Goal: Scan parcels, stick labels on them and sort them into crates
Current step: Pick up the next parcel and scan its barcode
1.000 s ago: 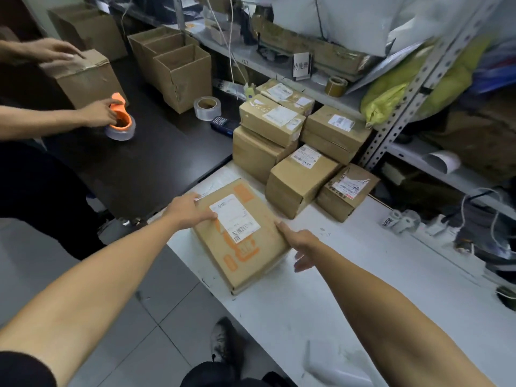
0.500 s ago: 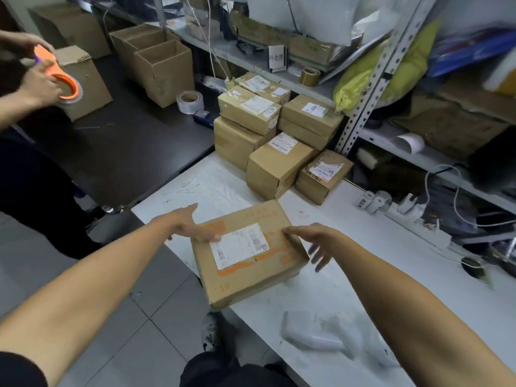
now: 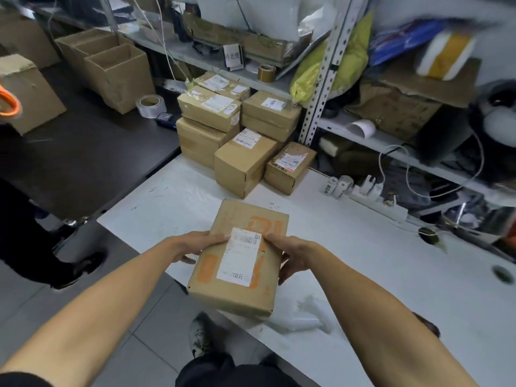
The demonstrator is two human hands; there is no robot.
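Both of your grips are clamped on the parcel [image 3: 237, 263] — your left hand [image 3: 192, 245] curls over its left edge with the thumb on top, and your right hand [image 3: 290, 254] holds the right edge, thumb on top and fingers wrapped down the side. You hold it at the near edge of the white counter [image 3: 363, 247], its near end jutting out over the floor [image 3: 117, 317]; whether its far end rests on the counter cannot be told.

Largest around you is the metal shelf [image 3: 321, 88] at the back, crowded with bags and cartons. To the left lies a dark counter [image 3: 83, 152] carrying open boxes [image 3: 111, 71] and a tape roll [image 3: 149, 106]. On the white counter, well beyond the parcel, a stack of labelled boxes [image 3: 237, 135] stands against the shelf upright. A white power strip [image 3: 377, 202] with plugs lies at the right along the back edge, and a crumpled clear plastic scrap [image 3: 304, 317] lies just beside the parcel's near right corner.

The parcel itself is brown card with orange print, and a white label [image 3: 240, 256] with a barcode is stuck on its top face — lying between your two thumbs. At the far left edge an orange tape dispenser [image 3: 8, 103] is only partly in view.
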